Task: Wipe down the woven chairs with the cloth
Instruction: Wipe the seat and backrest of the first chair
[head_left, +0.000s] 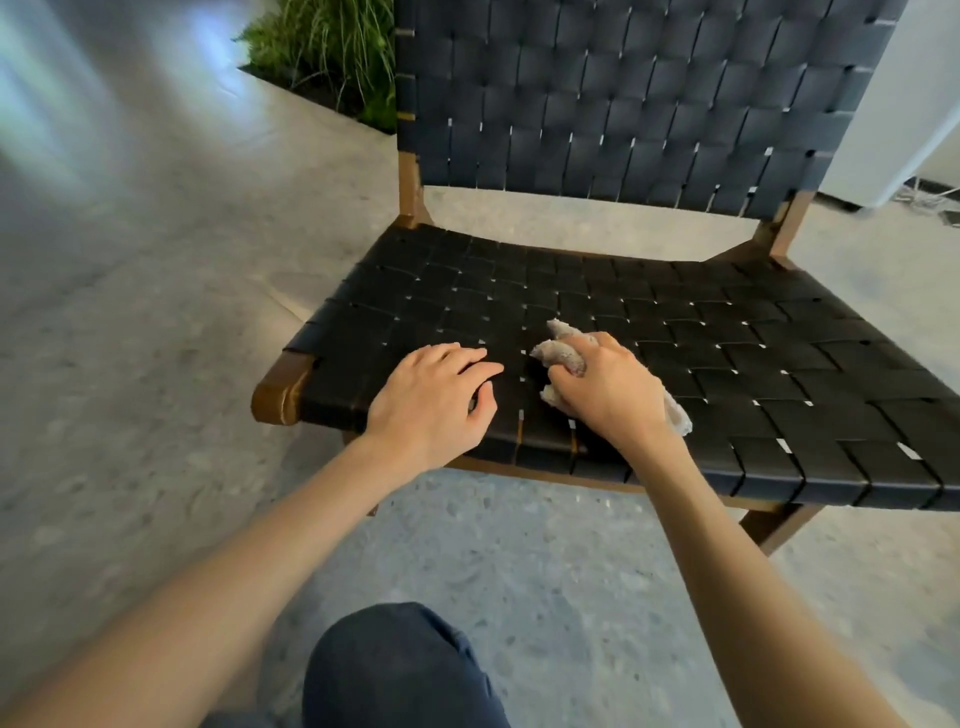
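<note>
While the cloth (563, 351) is gripped in a bunch by the right hand (602, 395), it is pressed against the front part of the chair's woven seat (675, 332), with loose ends showing beyond the knuckles and behind the wrist. The wad is probably held tight so that firm pressure can be put on the straps and into the small gaps between them. The left hand (431, 400) is laid on the seat just beside the cloth, nothing held, its fingers loosely spread and only lightly bent; the chair is likely being steadied by it.

The woven backrest (623, 93) is raised behind the seat, and both are carried by a wooden frame (280, 389). A green plant (332, 52) is seen behind the chair's left side, well apart from the hands, on a pale speckled floor (156, 312). A knee (395, 670) in dark cloth is seen below the arms. Nothing is seen lying on the seat in the cloth's way.
</note>
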